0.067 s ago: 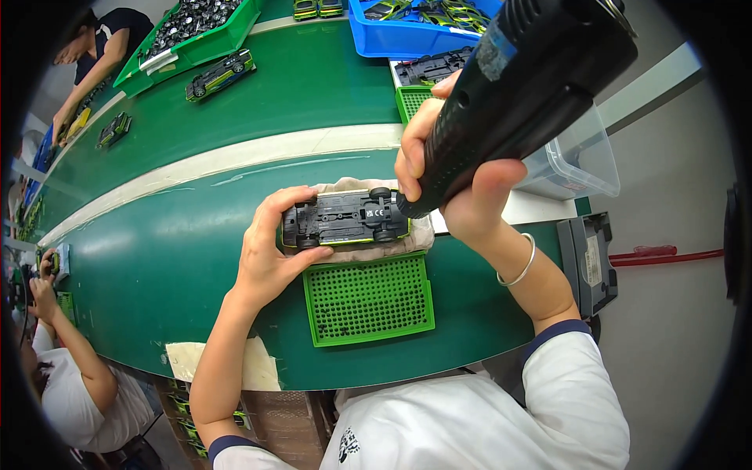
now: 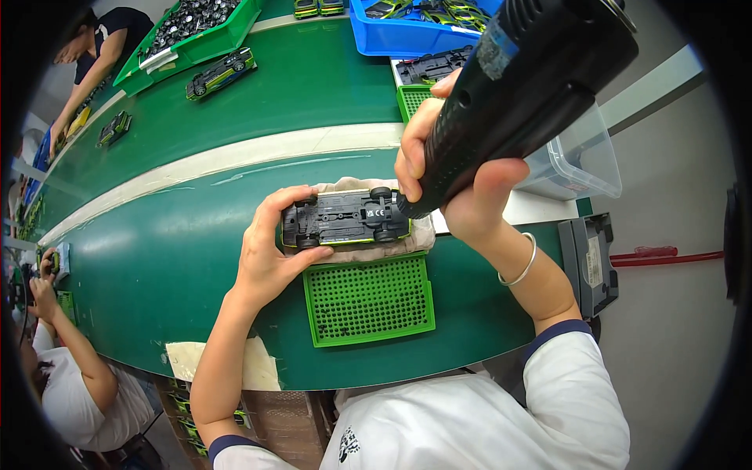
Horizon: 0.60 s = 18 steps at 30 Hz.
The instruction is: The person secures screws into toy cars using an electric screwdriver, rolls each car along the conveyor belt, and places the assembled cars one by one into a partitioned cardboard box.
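Observation:
A toy car point(image 2: 345, 218) lies upside down on a beige cloth pad point(image 2: 423, 233), its black underside and wheels facing up. My left hand point(image 2: 270, 251) grips the car's left end and holds it steady. My right hand point(image 2: 458, 184) is wrapped around a big black electric screwdriver point(image 2: 525, 94), whose tip touches the car's right end near a wheel. A green perforated tray point(image 2: 368, 298) lies just in front of the car on the green belt.
A blue bin point(image 2: 415, 31) and a green bin point(image 2: 188, 39) of car parts stand at the back. More toy cars point(image 2: 222, 72) lie on the belt. A clear plastic box point(image 2: 576, 164) is at right. Other people work at left point(image 2: 55, 345) and far left point(image 2: 94, 55).

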Available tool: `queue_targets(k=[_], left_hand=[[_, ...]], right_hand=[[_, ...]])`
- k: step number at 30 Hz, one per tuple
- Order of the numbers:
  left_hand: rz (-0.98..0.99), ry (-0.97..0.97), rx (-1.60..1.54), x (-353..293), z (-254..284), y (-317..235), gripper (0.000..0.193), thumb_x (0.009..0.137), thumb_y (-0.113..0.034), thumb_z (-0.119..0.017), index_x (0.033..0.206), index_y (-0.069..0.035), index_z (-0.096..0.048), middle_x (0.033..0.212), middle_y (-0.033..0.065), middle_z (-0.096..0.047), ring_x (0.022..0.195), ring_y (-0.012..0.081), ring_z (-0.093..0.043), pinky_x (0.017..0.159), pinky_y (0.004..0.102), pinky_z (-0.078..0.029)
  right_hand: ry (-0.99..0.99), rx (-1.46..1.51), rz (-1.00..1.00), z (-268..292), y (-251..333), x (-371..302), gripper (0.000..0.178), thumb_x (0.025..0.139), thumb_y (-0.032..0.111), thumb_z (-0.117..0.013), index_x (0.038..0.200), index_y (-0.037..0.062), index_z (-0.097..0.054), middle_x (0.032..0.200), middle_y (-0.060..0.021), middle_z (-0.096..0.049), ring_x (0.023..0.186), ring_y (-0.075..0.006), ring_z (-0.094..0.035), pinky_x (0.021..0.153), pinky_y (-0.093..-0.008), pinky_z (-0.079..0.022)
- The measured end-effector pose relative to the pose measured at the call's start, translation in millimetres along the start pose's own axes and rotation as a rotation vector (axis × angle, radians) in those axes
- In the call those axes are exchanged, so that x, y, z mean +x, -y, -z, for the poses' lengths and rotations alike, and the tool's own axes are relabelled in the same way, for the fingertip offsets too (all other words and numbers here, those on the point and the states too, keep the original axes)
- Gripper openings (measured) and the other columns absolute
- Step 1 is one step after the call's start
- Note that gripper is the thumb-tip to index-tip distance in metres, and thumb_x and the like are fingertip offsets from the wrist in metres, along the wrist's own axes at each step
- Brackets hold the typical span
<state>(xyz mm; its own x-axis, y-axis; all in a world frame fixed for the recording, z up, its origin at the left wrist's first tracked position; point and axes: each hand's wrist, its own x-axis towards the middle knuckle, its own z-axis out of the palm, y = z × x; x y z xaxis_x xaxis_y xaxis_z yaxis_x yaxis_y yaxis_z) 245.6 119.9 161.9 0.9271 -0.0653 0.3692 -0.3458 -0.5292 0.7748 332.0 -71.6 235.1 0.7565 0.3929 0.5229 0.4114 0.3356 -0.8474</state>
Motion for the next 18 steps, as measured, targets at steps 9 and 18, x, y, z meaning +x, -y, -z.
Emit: queue_targets(k=[9, 18], left_hand=[[0.031, 0.007, -0.064, 1, 1, -3, 0.071, 0.055, -0.007, -0.077, 0.117, -0.004, -0.043, 0.118, 0.0118, -0.051, 0.111, 0.0248, -0.047, 0.098, 0.0350, -0.033], [0.069, 0.013, -0.383, 3, 18, 9, 0.066, 0.055, -0.014, -0.077, 0.113, -0.003, -0.046, 0.123, 0.0136, -0.047, 0.122, 0.0261, -0.037, 0.104, 0.0386, -0.023]], right_hand=[[0.053, 0.027, -0.001, 6, 4, 1, 0.091, 0.061, 0.079, -0.039, 0.111, 0.0042, -0.026, 0.064, -0.0057, -0.045, 0.046, -0.0117, -0.048, 0.043, -0.0213, -0.042], [0.062, 0.372, 0.524, 49, 85, 34, 0.068, 0.070, 0.069, -0.048, 0.097, 0.0057, -0.048, 0.072, -0.0057, -0.044, 0.058, -0.0151, -0.044, 0.056, -0.0298, -0.037]])
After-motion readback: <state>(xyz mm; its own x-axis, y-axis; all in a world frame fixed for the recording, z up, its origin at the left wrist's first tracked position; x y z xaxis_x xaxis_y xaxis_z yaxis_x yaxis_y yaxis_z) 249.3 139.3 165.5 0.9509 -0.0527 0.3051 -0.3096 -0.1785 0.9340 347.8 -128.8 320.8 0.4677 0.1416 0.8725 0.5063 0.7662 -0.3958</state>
